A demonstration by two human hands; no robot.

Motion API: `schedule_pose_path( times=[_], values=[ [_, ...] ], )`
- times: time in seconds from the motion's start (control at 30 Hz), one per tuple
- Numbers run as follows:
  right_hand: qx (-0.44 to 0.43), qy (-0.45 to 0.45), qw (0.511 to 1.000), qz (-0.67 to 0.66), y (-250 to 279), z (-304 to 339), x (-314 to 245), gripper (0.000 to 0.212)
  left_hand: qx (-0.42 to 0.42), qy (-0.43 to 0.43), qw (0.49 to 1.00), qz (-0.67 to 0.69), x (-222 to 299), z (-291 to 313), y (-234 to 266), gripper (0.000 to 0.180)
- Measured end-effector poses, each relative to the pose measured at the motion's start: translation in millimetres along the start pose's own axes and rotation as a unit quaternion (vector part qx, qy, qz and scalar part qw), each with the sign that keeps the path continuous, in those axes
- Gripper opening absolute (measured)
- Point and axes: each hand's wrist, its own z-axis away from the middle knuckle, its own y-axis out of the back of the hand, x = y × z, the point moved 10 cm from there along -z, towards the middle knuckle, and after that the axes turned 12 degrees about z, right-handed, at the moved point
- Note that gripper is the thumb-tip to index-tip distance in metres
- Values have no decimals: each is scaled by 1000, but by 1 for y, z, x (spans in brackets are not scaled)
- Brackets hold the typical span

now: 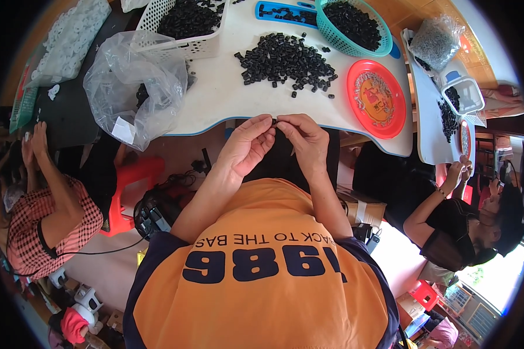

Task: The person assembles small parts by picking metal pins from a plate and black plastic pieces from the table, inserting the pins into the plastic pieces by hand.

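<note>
My left hand [249, 144] and my right hand [306, 141] meet just in front of the table's near edge. Between their fingertips is a small black plastic piece [274, 121], pinched from both sides and mostly covered by the fingers. The left hand's lower fingers curl loosely below it. Beyond the hands, a loose pile of small black pieces [282, 61] is spread on the white table [215, 93]. To the right lies a round red plate [399, 87] with many tiny shiny metal parts around its printed middle.
A teal basket [323, 29] and a white basket [206, 47] hold more black pieces. A blue tray [268, 10] lies at the back. A clear plastic bag [119, 70] hangs over the left edge. Co-workers sit at the left [58, 215] and right [448, 224].
</note>
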Motion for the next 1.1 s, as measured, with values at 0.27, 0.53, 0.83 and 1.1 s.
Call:
schedule_pose_path(
  times=[0.27, 0.53, 0.83, 1.1],
  values=[
    [45, 38, 991, 120, -3, 5, -27, 19, 17, -66, 997, -32, 10, 5, -1, 15],
    [27, -14, 1000, -6, -4, 5, -4, 15, 8, -68, 997, -33, 9, 3, -1, 16],
    [-2, -74, 994, -80, -13, 0, 18, 12, -9, -90, 994, -57, 13, 3, 2, 19],
    [50, 31, 996, 72, -13, 5, -8, 16, -23, -142, 985, -92, 18, 2, 1, 19]
  ],
)
